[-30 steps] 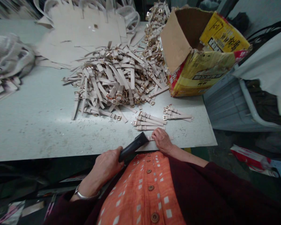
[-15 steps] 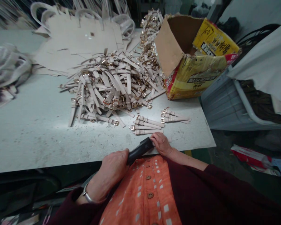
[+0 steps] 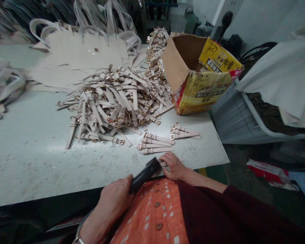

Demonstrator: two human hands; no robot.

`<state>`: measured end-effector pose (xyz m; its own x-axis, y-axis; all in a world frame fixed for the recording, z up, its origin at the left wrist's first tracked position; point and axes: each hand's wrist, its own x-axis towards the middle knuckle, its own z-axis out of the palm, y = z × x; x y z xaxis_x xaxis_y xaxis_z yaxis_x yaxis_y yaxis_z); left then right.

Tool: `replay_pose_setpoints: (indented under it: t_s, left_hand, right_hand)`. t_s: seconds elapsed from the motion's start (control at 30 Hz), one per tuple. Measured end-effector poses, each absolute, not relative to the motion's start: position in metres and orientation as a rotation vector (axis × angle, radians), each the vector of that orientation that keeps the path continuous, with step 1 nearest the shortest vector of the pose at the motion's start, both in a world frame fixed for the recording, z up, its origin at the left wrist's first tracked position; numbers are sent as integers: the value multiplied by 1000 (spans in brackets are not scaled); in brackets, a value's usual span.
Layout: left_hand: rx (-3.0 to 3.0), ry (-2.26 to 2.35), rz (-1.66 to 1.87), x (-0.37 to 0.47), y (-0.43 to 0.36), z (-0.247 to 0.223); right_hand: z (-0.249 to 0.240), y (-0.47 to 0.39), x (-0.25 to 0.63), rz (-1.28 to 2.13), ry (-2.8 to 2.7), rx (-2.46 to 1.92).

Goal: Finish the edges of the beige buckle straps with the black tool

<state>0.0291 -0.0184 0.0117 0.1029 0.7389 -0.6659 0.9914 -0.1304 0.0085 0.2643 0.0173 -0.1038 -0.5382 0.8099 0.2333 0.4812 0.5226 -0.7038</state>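
Observation:
My left hand [image 3: 115,196] is wrapped round the lower end of a black tool [image 3: 145,175], its far end pointing up and right. At that far end, my right hand [image 3: 173,166] pinches a small strap piece [image 3: 163,163] with a buckle, partly hidden by the fingers. Just beyond my hands, several buckled straps [image 3: 156,143] lie fanned side by side, with a smaller group [image 3: 185,132] to their upper right. A large heap of similar straps [image 3: 122,98] covers the middle of the table.
The pale table [image 3: 27,162] has its edge near my body. A yellow cardboard box [image 3: 203,93] stands at the back right. Beyond the table's right side is a grey bin [image 3: 228,118] with white cloth. Flat pale panels [image 3: 76,54] and bundled straps [image 3: 5,81] lie left.
The view has shifted, so the table items appear lower and slightly left. More of the strap piece now shows between the black tool and my right hand.

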Motion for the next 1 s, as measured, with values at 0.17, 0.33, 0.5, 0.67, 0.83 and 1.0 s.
replay_pose_setpoints:
  t_s: [0.17, 0.33, 0.5, 0.67, 0.83, 1.0]
  left_hand:
    - [1889, 1710, -641, 39, -17, 7]
    - [1831, 1826, -566, 22, -27, 4]
    - [1781, 1865, -535, 0, -37, 8]
    - [1764, 1908, -554, -10, -45, 5]
    - [1741, 1926, -560, -14, -50, 4]
    - [1704, 1936, -571, -14, -50, 2]
  right_hand:
    - [-105, 16, 267, 746, -2232, -1076]
    - [-96, 25, 276, 682, -2205, -1027]
    - [-83, 75, 316, 442, -2031, -1264]
    - [-84, 118, 349, 291, -2063, -1448]
    - [-84, 100, 311, 244, -2098, -1417]
    - [-89, 70, 238, 506, -2398, -1144]
